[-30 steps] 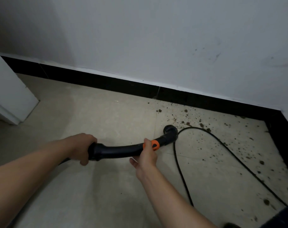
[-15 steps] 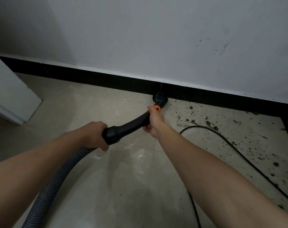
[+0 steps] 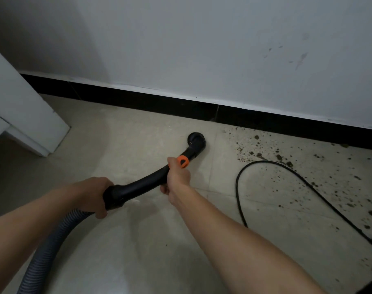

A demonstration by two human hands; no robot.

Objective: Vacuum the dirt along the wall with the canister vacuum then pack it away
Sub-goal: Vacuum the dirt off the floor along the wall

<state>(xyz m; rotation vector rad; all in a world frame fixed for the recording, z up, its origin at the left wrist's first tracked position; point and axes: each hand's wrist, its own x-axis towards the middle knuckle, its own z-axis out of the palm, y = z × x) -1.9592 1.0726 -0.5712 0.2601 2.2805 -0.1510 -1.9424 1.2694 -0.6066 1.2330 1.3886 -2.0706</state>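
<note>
I hold a black curved vacuum handle with an orange collar. Its round black nozzle rests on the beige tile floor, a little short of the black baseboard. My left hand grips the rear end where the grey ribbed hose joins. My right hand is wrapped around the handle just behind the orange collar. Brown dirt crumbs lie scattered to the right of the nozzle along the wall. The canister itself is out of view.
A black power cord loops over the dirty tiles at the right. A white cabinet or door corner stands at the left. The white wall rises above the baseboard.
The nozzle has come back from the baseboard onto the open tile, left of the dirt. Both hands keep their grip on the handle.
</note>
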